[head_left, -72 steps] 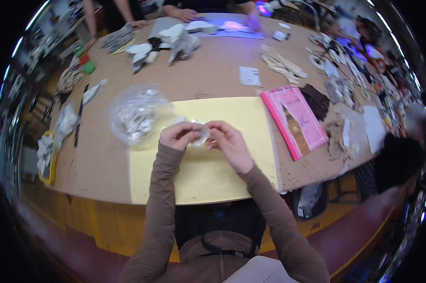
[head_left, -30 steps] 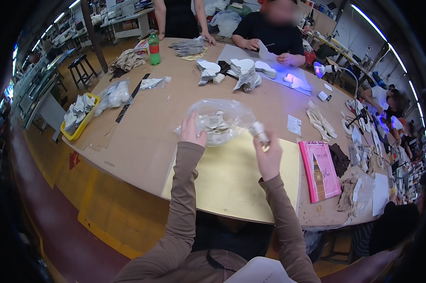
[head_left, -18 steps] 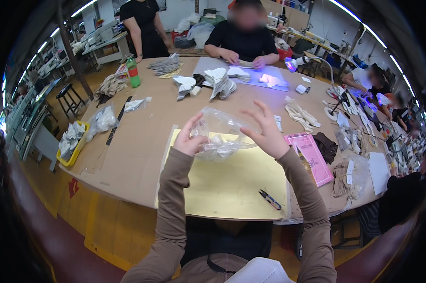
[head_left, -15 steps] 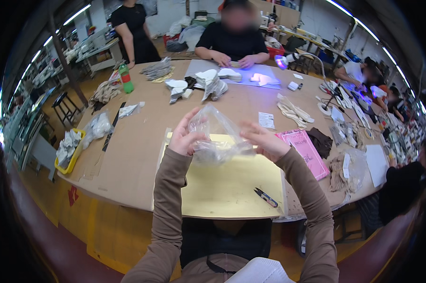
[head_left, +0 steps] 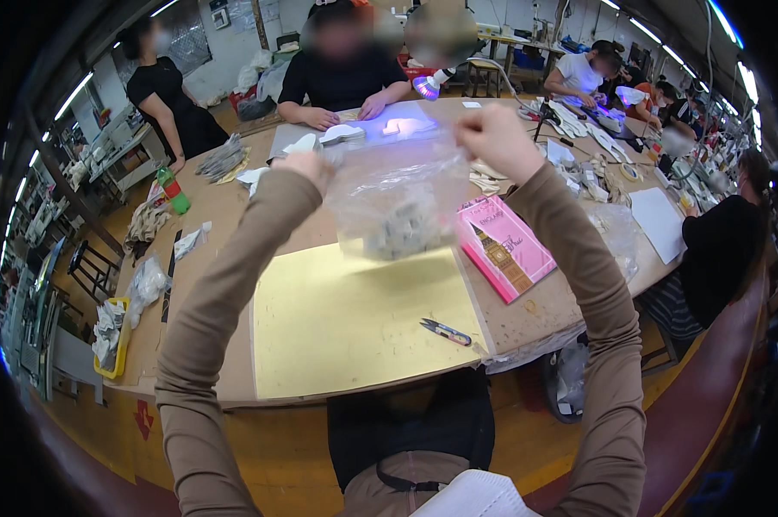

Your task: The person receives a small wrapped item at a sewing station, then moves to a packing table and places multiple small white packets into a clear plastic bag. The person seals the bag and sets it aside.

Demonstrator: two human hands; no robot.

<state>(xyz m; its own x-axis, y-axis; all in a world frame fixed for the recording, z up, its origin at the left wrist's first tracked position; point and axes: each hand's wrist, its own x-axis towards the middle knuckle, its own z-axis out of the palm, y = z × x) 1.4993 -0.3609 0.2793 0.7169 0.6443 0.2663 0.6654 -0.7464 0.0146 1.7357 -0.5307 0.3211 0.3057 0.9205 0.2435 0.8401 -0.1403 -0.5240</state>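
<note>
A clear plastic bag (head_left: 393, 177) hangs stretched between my hands above the table. Small grey-and-white pieces (head_left: 410, 228), too blurred to name, lie in its lower part. My left hand (head_left: 310, 168) is closed on the bag's upper left corner, its fingers partly hidden. At the upper right corner my right hand (head_left: 497, 142) pinches the plastic. Beneath the bag lies a yellow sheet (head_left: 354, 319), with dark-handled thread snips (head_left: 446, 332) near its right edge. A pink book (head_left: 511, 250) with a tower picture rests to the right of the bag.
Across the brown table (head_left: 225, 284), a person works under a purple lamp (head_left: 432, 84) beside stacked white pieces (head_left: 342, 133). A green bottle (head_left: 173, 191) and a yellow basket (head_left: 124, 340) stand left. A white sheet (head_left: 662, 224) lies right.
Both hands have risen and moved apart, pulling the bag upright and wide; its contents now hang at the bottom. The view has swung to the right.
</note>
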